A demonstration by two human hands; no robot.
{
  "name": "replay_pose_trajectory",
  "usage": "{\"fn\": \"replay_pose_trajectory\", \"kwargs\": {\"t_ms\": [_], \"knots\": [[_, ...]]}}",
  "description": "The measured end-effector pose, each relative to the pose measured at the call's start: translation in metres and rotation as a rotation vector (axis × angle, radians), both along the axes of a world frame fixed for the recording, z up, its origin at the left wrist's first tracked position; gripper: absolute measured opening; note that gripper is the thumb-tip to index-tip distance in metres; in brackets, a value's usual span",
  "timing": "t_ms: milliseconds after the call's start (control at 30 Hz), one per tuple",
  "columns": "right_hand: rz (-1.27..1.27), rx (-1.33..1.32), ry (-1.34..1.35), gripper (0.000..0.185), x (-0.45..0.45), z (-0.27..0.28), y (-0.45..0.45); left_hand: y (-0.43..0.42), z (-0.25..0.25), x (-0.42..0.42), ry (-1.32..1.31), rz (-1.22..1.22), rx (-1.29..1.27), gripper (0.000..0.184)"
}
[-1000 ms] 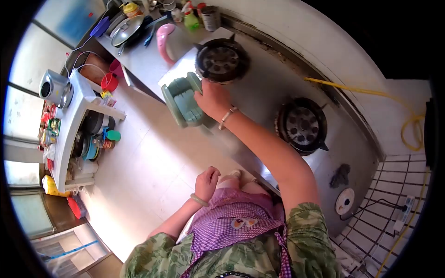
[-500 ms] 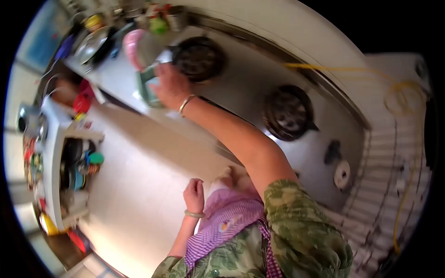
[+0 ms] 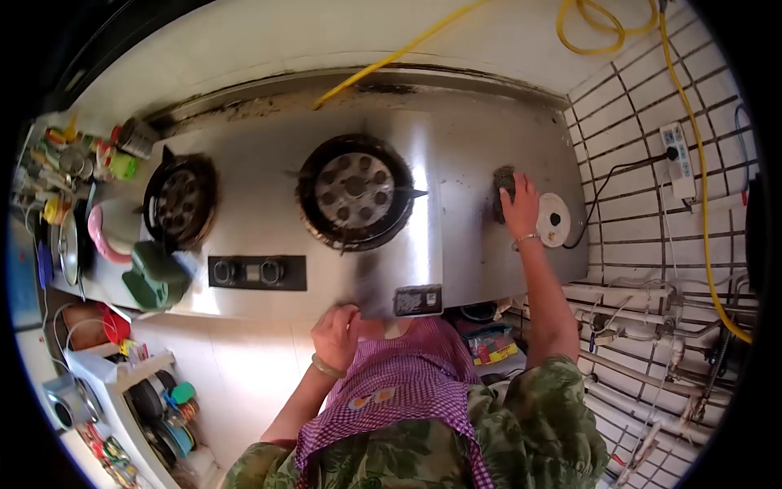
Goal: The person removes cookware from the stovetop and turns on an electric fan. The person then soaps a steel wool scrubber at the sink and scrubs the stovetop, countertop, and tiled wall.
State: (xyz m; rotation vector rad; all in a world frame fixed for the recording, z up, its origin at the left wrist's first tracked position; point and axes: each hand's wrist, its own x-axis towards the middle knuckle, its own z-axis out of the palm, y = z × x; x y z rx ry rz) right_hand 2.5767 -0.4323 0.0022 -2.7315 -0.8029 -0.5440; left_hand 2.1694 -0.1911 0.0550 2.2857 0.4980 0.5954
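Scrubber (image 3: pixel 503 178), dark, on the steel surface (image 3: pixel 472 253), touched by the wide-spread right grip (image 3: pixel 522 207); white disc (image 3: pixel 551 233) beside it; left grip (image 3: pixel 334 337) narrow, curled.

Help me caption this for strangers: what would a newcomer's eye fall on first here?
Probably the large dark burner near the middle of the steel cooktop, with a second burner to its left in the picture. Next, the right hand, its fingers on a dark pad beside a white disc. The bright yellow hose also stands out, running down the tiled wall at right.
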Motion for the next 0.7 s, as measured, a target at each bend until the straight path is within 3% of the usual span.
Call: {"fn": "replay_pose_trajectory", "kwargs": {"t_ms": [33, 133, 200, 267, 333, 400, 467, 500, 567, 667, 700], "knots": [[-0.017, -0.044, -0.035, 0.049, 0.012, -0.013, -0.008, -0.003, 0.0, 0.018, 0.037, -0.045, 0.055, 0.011], [-0.103, 0.036, 0.289, 0.044, 0.036, -0.039, -0.008, -0.011, -0.004, 0.065, 0.087, -0.116, 0.112, 0.011], [0.019, -0.005, 0.37, 0.043, 0.001, -0.036, 0.017, -0.018, -0.008, 0.078, 0.146, -0.109, 0.128, 0.01], [0.139, -0.287, 0.762, 0.044, -0.044, -0.025, 0.057, -0.016, -0.01, 0.093, 0.173, -0.069, 0.156, 0.01], [0.46, 0.116, 0.259, 0.045, -0.075, -0.048, 0.06, -0.022, -0.011, 0.094, 0.2, -0.007, 0.169, 0.009], [0.412, 0.075, 0.257, 0.044, -0.036, -0.071, 0.082, -0.024, -0.012, 0.097, 0.292, 0.024, 0.175, 0.01], [0.279, -0.074, 0.421, 0.034, 0.046, -0.066, 0.111, -0.025, -0.012, 0.098, 0.399, 0.045, 0.205, 0.01], [0.246, 0.047, 0.137, 0.027, 0.076, -0.067, 0.115, -0.026, -0.011, 0.1, 0.407, 0.053, 0.18, 0.01], [0.172, 0.179, 0.028, 0.028, 0.124, -0.051, 0.132, -0.024, -0.011, 0.1, 0.414, 0.055, 0.18, 0.011], [0.09, 0.15, 0.186, 0.031, 0.133, -0.06, 0.184, -0.027, -0.017, 0.1, 0.406, 0.052, 0.214, 0.011], [0.237, 0.2, 0.148, 0.03, 0.131, -0.069, 0.206, -0.026, -0.02, 0.097, 0.407, 0.035, 0.236, 0.012]]}}
